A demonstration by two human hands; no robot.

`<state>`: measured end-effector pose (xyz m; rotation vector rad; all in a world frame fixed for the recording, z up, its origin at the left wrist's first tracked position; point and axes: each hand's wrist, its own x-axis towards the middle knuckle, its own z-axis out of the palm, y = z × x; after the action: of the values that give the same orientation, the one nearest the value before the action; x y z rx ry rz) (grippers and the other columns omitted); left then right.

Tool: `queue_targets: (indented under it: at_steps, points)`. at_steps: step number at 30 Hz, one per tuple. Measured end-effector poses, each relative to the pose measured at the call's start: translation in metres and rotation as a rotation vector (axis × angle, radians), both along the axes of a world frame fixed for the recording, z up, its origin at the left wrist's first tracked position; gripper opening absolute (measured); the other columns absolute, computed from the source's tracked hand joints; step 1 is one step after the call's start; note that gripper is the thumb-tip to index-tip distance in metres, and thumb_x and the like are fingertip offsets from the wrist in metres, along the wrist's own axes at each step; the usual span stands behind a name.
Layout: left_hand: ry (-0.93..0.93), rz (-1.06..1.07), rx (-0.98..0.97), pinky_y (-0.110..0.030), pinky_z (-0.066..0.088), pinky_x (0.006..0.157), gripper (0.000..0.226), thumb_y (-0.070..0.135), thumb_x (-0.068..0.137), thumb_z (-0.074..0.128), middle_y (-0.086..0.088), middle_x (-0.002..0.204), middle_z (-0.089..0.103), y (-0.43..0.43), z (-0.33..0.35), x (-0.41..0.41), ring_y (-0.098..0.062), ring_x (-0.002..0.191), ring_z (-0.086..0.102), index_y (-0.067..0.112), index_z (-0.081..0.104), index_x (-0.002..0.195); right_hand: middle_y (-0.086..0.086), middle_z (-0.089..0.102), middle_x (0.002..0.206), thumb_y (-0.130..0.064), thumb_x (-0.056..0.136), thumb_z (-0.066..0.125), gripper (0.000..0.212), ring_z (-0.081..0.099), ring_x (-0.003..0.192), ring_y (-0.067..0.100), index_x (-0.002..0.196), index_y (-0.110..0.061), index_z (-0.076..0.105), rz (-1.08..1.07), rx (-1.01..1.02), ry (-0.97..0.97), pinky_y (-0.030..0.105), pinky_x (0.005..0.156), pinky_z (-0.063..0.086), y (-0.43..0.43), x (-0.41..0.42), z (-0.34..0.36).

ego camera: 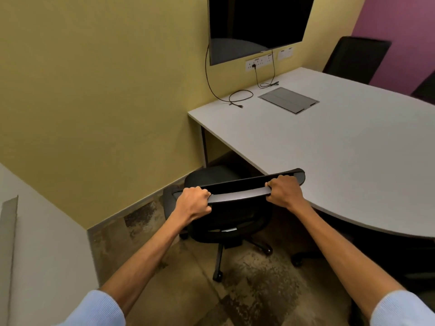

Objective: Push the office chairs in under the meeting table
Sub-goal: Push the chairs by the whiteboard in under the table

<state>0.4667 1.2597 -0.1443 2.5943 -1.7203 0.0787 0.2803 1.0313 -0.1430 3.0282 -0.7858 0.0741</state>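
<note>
A black office chair (226, 217) on castors stands at the near edge of the grey meeting table (329, 147), its seat partly under the tabletop by the yellow wall. My left hand (194, 203) grips the left end of the backrest's top rail. My right hand (286, 190) grips the right end of the same rail, over the table's edge. A second black chair (355, 58) stands at the table's far side against the purple wall.
A dark screen (256, 27) hangs on the yellow wall above a socket strip (259, 62), with cables trailing onto the table. A grey cable hatch (288, 100) is set into the tabletop. Another chair's base (306, 257) shows under the table at right. Patterned carpet covers the floor.
</note>
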Motion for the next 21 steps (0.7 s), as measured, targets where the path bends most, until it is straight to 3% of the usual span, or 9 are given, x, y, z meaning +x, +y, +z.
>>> queue_targets:
  at_steps: [5, 9, 15, 21]
  points:
    - [0.007, -0.098, -0.024, -0.027, 0.026, 0.048, 0.008, 0.025, 0.060, 0.049, -0.002, 0.050, 0.048, 0.006, -0.001, 0.046, -0.029, 0.051, 0.056, 0.019, 0.046, 0.057, -0.005, 0.050, 0.053, -0.031, 0.064, 0.060, 0.009, 0.056, 0.057, 0.022, 0.066, -0.025, 0.065, -0.113, 0.013, -0.005, 0.027, 0.055, 0.033, 0.030, 0.021, 0.002]
    - [-0.043, -0.170, -0.014, -0.027, 0.030, 0.050, 0.017, 0.031, 0.068, 0.048, -0.004, 0.059, 0.062, -0.008, -0.005, 0.097, -0.028, 0.057, 0.060, 0.018, 0.059, 0.065, -0.005, 0.051, 0.052, -0.031, 0.065, 0.057, 0.010, 0.058, 0.058, 0.023, 0.064, -0.023, 0.063, -0.177, 0.009, -0.029, 0.027, 0.054, 0.032, 0.038, 0.047, 0.000]
    - [-0.079, -0.248, -0.014, -0.029, 0.031, 0.052, 0.021, 0.031, 0.082, 0.056, -0.007, 0.062, 0.063, -0.038, -0.007, 0.164, -0.030, 0.060, 0.061, 0.015, 0.066, 0.071, 0.001, 0.064, 0.064, -0.033, 0.070, 0.058, 0.020, 0.060, 0.061, 0.025, 0.080, -0.022, 0.071, -0.258, -0.059, -0.078, 0.028, 0.056, 0.035, 0.037, 0.095, -0.008]
    - [-0.097, -0.301, -0.002, -0.030, 0.032, 0.055, 0.030, 0.033, 0.090, 0.054, -0.008, 0.065, 0.065, -0.077, -0.003, 0.253, -0.030, 0.062, 0.062, 0.013, 0.068, 0.072, -0.001, 0.061, 0.056, -0.032, 0.073, 0.058, 0.018, 0.049, 0.050, 0.019, 0.075, -0.020, 0.071, -0.387, -0.102, -0.080, 0.026, 0.050, 0.029, 0.037, 0.170, -0.012]
